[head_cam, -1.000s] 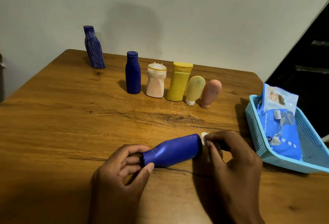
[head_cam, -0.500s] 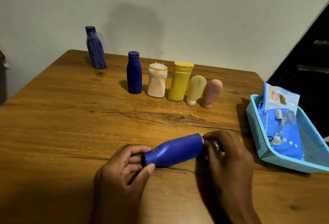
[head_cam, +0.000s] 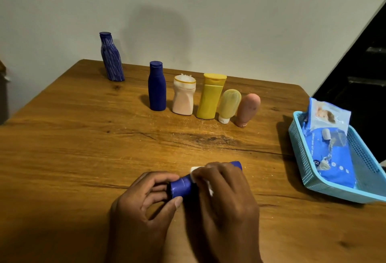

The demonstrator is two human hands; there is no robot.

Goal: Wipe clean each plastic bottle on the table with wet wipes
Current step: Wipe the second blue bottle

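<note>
Lower centre of frame, on the table [head_cam: 62, 158]: we see the left hand [head_cam: 144, 204] pinching the cap end of a lying blue bottle [head_cam: 181, 185]. Right hand [head_cam: 225, 198] grips its body, pressing a white wipe [head_cam: 195, 169]. Right edge: wipes pack [head_cam: 332, 158] in turquoise basket [head_cam: 300, 158].

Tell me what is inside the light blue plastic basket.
A blue pack of wet wipes lies in the light blue perforated plastic basket, its top end propped over the far rim. Anything beneath the pack is hidden.
</note>
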